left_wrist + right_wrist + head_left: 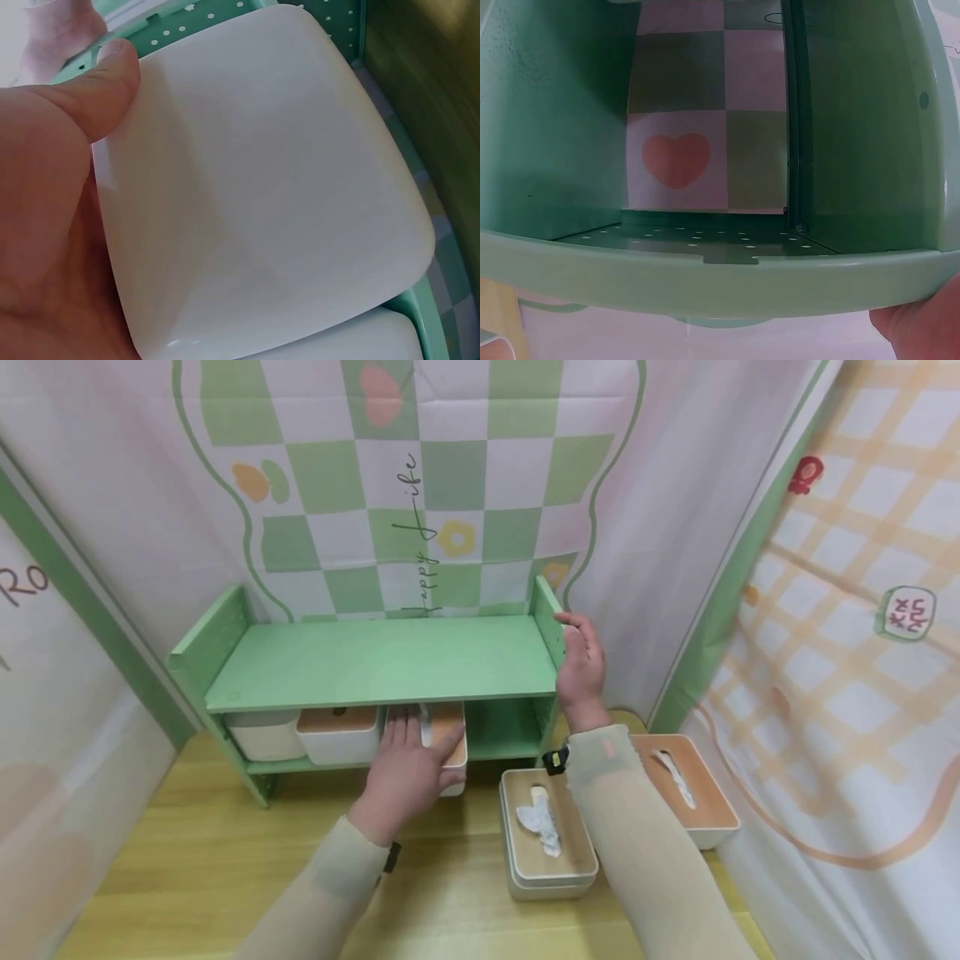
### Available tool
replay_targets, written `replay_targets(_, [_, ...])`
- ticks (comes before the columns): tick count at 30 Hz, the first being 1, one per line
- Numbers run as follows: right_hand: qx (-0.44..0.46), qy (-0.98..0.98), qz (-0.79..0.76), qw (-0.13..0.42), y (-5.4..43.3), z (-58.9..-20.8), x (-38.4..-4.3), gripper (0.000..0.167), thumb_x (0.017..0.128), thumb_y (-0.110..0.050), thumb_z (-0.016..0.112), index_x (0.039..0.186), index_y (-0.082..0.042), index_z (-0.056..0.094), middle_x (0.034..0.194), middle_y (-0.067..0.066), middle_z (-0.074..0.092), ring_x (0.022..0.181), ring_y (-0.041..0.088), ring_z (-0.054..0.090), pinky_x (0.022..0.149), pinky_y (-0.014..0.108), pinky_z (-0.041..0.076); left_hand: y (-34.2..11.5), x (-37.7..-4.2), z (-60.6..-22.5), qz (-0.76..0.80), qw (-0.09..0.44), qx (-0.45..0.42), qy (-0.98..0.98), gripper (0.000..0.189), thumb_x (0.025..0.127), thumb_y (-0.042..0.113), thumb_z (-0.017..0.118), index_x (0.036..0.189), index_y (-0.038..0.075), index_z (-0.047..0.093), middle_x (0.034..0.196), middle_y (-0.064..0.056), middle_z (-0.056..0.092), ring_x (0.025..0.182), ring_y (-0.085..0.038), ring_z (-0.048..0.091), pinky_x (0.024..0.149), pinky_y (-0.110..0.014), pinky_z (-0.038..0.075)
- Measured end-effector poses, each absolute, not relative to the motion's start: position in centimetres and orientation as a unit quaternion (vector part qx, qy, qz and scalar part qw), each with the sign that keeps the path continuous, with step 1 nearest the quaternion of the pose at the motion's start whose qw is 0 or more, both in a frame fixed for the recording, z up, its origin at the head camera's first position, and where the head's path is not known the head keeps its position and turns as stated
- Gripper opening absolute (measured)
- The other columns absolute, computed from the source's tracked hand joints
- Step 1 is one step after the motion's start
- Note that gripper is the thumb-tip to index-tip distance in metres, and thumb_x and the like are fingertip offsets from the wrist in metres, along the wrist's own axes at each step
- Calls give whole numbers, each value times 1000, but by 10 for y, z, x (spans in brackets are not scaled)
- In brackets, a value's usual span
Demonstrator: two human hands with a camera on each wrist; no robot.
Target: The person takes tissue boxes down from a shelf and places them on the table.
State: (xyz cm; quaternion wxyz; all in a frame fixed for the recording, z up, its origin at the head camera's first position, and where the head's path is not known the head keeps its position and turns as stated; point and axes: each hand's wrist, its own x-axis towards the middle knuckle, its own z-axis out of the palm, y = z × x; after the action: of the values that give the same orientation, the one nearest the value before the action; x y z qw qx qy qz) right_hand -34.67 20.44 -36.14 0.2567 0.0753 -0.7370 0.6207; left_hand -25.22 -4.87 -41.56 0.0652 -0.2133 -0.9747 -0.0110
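Note:
My left hand (405,768) holds a white tissue box (447,718) with a wood-look lid, its fingers lying over the lid and its thumb at the right edge. The box sits in the lower level of a green shelf (390,660), its front end jutting out past the top board. In the left wrist view the white end of the tissue box (262,180) fills the middle, and the fingers are hidden behind it. At the shelf's right side panel (550,618), my right hand (583,672) grips the edge, fingers hooked over it.
Left of the held box stand another lidded box (339,747) and a white box (262,737). A tissue box (551,835) lies on the wooden floor (420,893) in front, another (693,777) by the right curtain (847,693). A patterned cloth (450,485) hangs behind.

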Motion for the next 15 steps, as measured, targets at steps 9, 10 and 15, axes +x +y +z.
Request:
replay_targets(9, [76, -738, 615, 266, 208, -375, -359, 40, 107, -36, 34, 131, -17, 59, 148, -1, 45, 129, 20, 40, 107, 45, 29, -57, -242, -423, -25, 105, -198, -974, 83, 94, 70, 44, 161, 25, 23, 151, -36, 27, 142, -51, 19, 116, -58, 12])
replay_targets(10, [77, -738, 615, 267, 208, -375, -359, 40, 107, -36, 34, 131, -16, 59, 147, -1, 45, 129, 20, 40, 107, 45, 29, -59, -239, -424, -34, 114, -201, -972, 83, 95, 69, 45, 160, 24, 24, 152, -36, 26, 142, -51, 19, 116, -57, 13])
replay_targets(15, [80, -737, 614, 271, 209, -374, -359, 41, 107, -36, 34, 132, -14, 58, 148, 2, 45, 126, 21, 41, 104, 44, 30, -75, -227, -429, -131, 165, -236, -949, 74, 98, 60, 50, 157, 17, 35, 153, -34, 28, 143, -46, 23, 116, -54, 19])
